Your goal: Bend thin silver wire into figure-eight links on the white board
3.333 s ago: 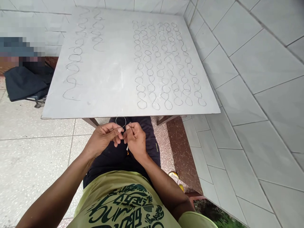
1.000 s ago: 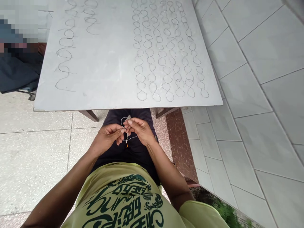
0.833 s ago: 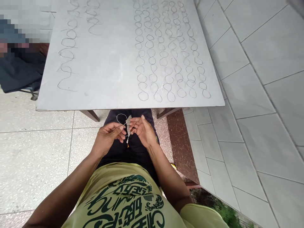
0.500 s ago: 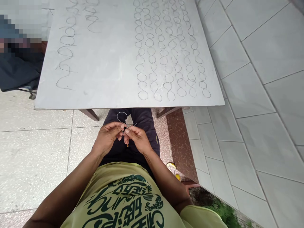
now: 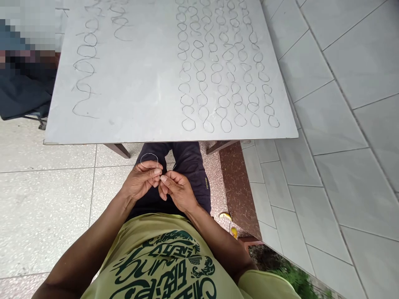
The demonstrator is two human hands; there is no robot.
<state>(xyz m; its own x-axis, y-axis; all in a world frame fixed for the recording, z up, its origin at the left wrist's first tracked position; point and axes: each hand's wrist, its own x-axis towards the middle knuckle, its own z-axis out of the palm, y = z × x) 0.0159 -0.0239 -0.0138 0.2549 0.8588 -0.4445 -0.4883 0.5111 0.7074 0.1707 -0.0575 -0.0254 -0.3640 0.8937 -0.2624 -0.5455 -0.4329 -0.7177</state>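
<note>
Over my lap, a thin wire [image 5: 149, 153] runs between both hands. One end forms a round loop that stands above my left hand [image 5: 145, 178], whose thumb and fingers pinch it. My right hand [image 5: 177, 187] pinches the wire close by, fingertips almost against the left ones. A short straight end sticks out above the right hand. The stretch between the fingertips is mostly hidden. On the table ahead, several figure-eight wire pieces [image 5: 188, 120] lie in columns on the right side. Several wavy, partly bent wires [image 5: 84, 87] lie at the left.
The grey table [image 5: 137, 104] stands just beyond my knees, its front edge above my lap. A tiled wall [image 5: 343, 128] rises along the right. Dark cloth [image 5: 25, 93] hangs over something at the left, near a blurred person. Plants [image 5: 293, 276] show at the lower right.
The wire loop has tipped left and down, nearer my left hand. My right hand has shifted slightly down and left, and its wire end shows less.
</note>
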